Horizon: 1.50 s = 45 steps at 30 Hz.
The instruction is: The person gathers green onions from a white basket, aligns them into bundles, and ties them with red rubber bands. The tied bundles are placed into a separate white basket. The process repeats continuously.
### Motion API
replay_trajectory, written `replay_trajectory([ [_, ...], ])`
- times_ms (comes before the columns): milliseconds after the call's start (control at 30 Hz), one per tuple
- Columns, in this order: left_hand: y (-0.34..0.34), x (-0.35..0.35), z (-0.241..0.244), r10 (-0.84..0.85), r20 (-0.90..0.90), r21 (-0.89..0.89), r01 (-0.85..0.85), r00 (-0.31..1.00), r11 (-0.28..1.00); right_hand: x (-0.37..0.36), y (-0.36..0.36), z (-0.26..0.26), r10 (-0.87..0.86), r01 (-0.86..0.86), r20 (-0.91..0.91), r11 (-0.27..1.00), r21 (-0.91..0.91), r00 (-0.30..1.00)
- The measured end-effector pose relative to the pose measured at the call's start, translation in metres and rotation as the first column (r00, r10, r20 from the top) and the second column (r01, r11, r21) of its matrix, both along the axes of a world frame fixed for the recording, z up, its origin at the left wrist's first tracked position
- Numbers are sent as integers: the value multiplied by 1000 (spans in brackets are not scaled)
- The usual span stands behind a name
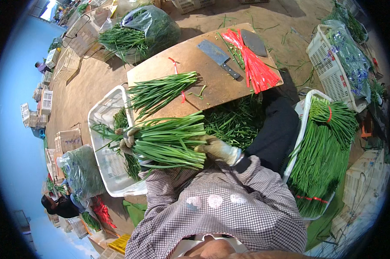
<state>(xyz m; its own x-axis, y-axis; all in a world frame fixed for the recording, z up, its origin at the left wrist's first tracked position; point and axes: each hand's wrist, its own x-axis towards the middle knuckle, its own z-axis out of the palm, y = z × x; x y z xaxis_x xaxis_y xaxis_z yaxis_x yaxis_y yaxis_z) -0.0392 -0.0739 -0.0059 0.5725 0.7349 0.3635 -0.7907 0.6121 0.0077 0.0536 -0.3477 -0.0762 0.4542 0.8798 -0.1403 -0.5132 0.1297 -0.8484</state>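
My gloved left hand [128,140] grips a loose bunch of garlic chives [172,140] near its leafy end, the thumb and fingers wrapped over it. At the pale stem ends on the right, my gloved right hand [222,149] has its fingers closed on some stems. The bunch is held in front of my checked smock. Just beyond it, a second pile of chives [164,89] lies on the wooden board [214,94], across a red tie strip [183,97]. A cleaver [216,53] and a sheaf of red tie strips [251,63] lie farther right on the board.
At left stands a white crate [111,174] with some greens; at right, another crate [306,123] holds chives with red ties. Loose leaves [235,123] heap below the board. A dark flat stone-like piece [254,42] sits by the strips. Another person [64,205] is at far left.
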Motion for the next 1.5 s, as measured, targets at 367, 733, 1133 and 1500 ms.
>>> replay_trajectory([
  [367, 10, -11, 3, -32, 82, 31, 29, 996, 999, 12, -23, 9, -261, 251, -7, 935, -251, 965],
  [733, 11, -7, 5, -198, 139, 178, 172, 970, 969, 14, -17, 12, -342, 337, 124, 940, 59, 932],
  [1133, -4, 5, -4, -123, 23, 46, 122, 992, 991, 18, 13, 8, 62, 77, -550, 971, 225, 833],
  [1500, 8, -12, 1, 44, -50, -64, -47, 998, 997, 21, -38, 25, 227, -225, 17, 971, -75, 974],
])
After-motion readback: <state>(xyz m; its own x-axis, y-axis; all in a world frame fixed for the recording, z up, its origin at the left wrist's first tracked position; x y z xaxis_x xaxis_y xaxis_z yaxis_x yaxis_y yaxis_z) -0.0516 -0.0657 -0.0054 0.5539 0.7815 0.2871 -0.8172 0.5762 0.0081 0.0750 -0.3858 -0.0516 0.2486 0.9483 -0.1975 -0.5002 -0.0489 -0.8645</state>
